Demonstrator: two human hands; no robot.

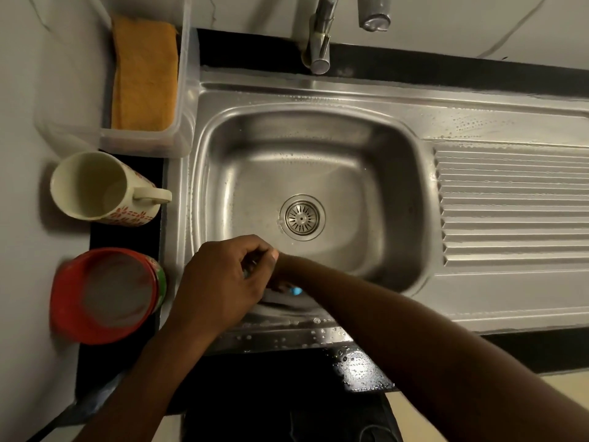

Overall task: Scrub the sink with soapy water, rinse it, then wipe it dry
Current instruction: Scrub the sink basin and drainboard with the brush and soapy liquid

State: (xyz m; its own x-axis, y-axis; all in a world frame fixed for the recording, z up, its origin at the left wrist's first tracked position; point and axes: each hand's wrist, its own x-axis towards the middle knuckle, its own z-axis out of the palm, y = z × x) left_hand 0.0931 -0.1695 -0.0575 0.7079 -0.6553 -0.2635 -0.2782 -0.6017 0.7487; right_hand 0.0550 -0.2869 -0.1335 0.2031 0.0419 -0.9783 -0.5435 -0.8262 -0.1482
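The steel sink (pixel 318 129) has a wet basin with a round drain (pixel 302 217) in its floor. My left hand (pixel 220 282) hovers over the basin's near-left corner, fingers curled shut and thumb pinched to forefinger; whether it holds anything is hidden. My right hand (pixel 282 282) reaches in beneath it against the near wall and is mostly covered. A small blue scrubber (pixel 297 291) shows at its fingertips, pressed to the wall. Water drops and small bubbles lie on the near rim (pixel 287 333).
The tap (pixel 318 43) stands behind the basin. A ribbed drainboard (pixel 510 202) lies to the right. On the left are a clear tub (pixel 185 90) with an orange cloth (pixel 145 74), a cream mug (pixel 95 186) and a red cup (pixel 108 295) of cloudy liquid.
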